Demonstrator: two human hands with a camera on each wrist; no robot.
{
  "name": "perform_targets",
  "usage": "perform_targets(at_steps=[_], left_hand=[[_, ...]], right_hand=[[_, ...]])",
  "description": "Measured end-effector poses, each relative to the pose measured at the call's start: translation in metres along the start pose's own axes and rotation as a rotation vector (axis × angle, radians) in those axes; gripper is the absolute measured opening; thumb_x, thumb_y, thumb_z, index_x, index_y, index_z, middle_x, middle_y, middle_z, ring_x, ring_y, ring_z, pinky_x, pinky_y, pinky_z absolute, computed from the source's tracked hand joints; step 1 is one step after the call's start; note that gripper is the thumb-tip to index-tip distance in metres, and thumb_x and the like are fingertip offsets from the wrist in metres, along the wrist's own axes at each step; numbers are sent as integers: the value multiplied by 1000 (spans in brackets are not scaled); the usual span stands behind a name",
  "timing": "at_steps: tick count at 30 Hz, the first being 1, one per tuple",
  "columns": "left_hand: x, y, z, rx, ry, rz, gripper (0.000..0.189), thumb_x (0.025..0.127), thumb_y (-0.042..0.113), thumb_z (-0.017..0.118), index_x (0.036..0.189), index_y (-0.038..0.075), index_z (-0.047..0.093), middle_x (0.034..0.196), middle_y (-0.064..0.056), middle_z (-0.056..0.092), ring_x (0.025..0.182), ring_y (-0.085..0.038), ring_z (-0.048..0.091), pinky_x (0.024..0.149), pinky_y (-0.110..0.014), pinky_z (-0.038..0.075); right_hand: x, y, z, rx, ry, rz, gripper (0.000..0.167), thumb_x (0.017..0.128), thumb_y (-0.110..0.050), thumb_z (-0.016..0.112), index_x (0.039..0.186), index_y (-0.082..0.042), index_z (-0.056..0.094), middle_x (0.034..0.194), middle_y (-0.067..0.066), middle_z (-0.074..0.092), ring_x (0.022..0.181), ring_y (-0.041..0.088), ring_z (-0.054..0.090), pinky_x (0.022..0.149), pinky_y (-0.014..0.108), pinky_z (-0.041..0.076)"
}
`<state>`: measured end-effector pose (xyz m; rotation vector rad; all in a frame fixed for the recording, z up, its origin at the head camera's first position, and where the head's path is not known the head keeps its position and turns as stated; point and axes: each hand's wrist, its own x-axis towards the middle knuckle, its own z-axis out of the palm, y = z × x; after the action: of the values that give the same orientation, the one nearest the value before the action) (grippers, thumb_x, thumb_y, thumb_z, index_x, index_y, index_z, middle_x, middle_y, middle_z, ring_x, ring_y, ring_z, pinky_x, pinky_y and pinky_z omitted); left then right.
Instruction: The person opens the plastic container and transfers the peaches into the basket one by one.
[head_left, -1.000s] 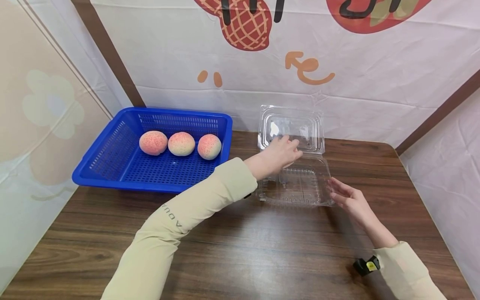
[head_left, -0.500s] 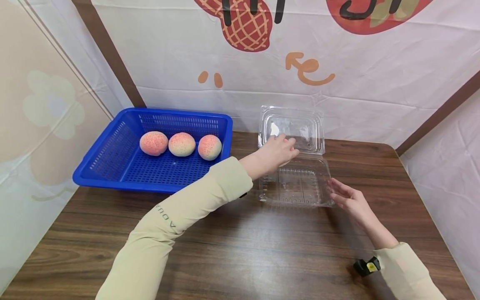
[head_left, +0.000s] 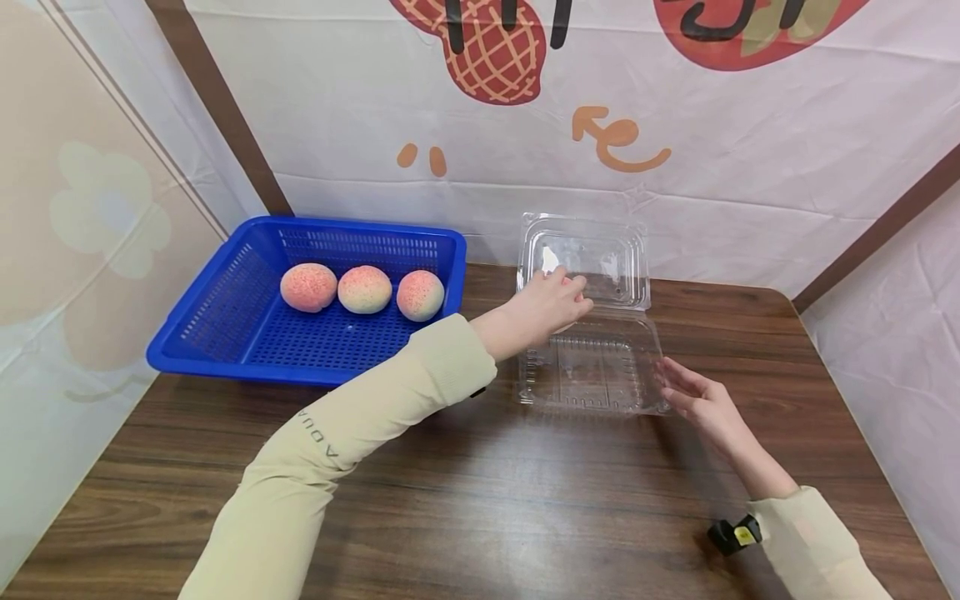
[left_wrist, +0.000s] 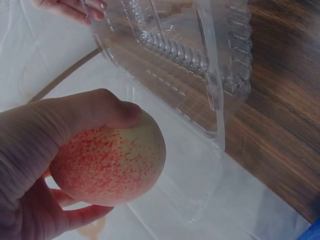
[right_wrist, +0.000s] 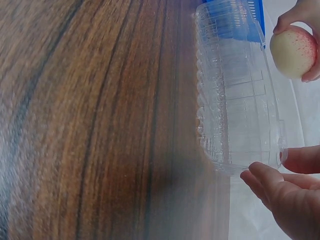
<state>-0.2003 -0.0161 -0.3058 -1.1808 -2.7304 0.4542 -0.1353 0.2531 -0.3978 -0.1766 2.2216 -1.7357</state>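
Note:
My left hand [head_left: 546, 307] grips a peach [left_wrist: 110, 165], pale yellow with red speckles, thumb on one side and fingers curled beneath. It is over the back left of a clear plastic clamshell box [head_left: 600, 367], whose lid [head_left: 626, 258] stands open against the wall. In the head view the hand mostly hides the peach; the right wrist view shows the peach [right_wrist: 292, 52] above the box's rim. My right hand [head_left: 701, 402] holds the right side of the box, its digits at the rim and side wall [right_wrist: 235, 135].
A blue plastic basket [head_left: 300, 367] on the left holds three more peaches [head_left: 364, 290] in a row. Both it and the box stand on a dark wood table [head_left: 510, 500], near the printed cloth wall [head_left: 337, 100] behind. A black wrist device [head_left: 733, 533] sits at the right sleeve.
My left hand has drifted slightly left with the peach, its forearm shifting the same way. The right hand and the box stay in place.

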Motion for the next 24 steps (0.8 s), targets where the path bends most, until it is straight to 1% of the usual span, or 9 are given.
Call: perform_targets(at_steps=[4, 8, 12, 17, 22, 24], left_hand=[[-3, -1, 0, -7, 1, -1, 44, 74, 0, 63, 113, 18, 53, 112, -4, 47, 100, -25, 45, 74, -35, 46], [-5, -2, 1, 3, 2, -4, 45, 74, 2, 63, 114, 19, 53, 113, -4, 48, 103, -26, 45, 75, -36, 46], [-7, -4, 2, 12, -16, -7, 46, 73, 1, 62, 115, 19, 52, 114, -4, 47, 105, -27, 44, 76, -37, 46], [-10, -7, 2, 11, -22, -12, 48, 73, -1, 60, 116, 19, 51, 114, -4, 46, 102, -26, 45, 75, -36, 46], [-14, -10, 1, 11, 7, -10, 46, 73, -1, 60, 114, 17, 52, 112, -5, 47, 98, -26, 45, 71, -35, 46], [-15, -12, 1, 13, 15, -12, 44, 74, 0, 60, 114, 16, 52, 113, -5, 47, 98, -26, 45, 70, -35, 46]], right_hand=[[0, 0, 0, 7, 0, -4, 57, 93, -5, 46, 141, 7, 19, 141, 28, 24, 117, 0, 43, 83, 9, 40], [0, 2, 0, 7, 0, -15, 57, 93, -6, 47, 141, 8, 18, 140, 29, 23, 114, -3, 44, 83, 9, 40], [1, 4, 0, 22, -1, -27, 58, 93, -6, 47, 140, 10, 18, 140, 30, 22, 112, -5, 45, 83, 9, 41], [0, 3, 1, 25, 0, -16, 58, 93, -6, 48, 140, 9, 18, 140, 29, 22, 114, -3, 45, 83, 9, 40], [1, 3, 1, 11, 3, -1, 57, 93, -6, 47, 141, 8, 18, 141, 28, 23, 119, 2, 43, 83, 9, 40], [2, 3, 1, 6, 3, 1, 57, 93, -6, 46, 141, 8, 18, 141, 27, 23, 121, 5, 42, 84, 9, 40]])
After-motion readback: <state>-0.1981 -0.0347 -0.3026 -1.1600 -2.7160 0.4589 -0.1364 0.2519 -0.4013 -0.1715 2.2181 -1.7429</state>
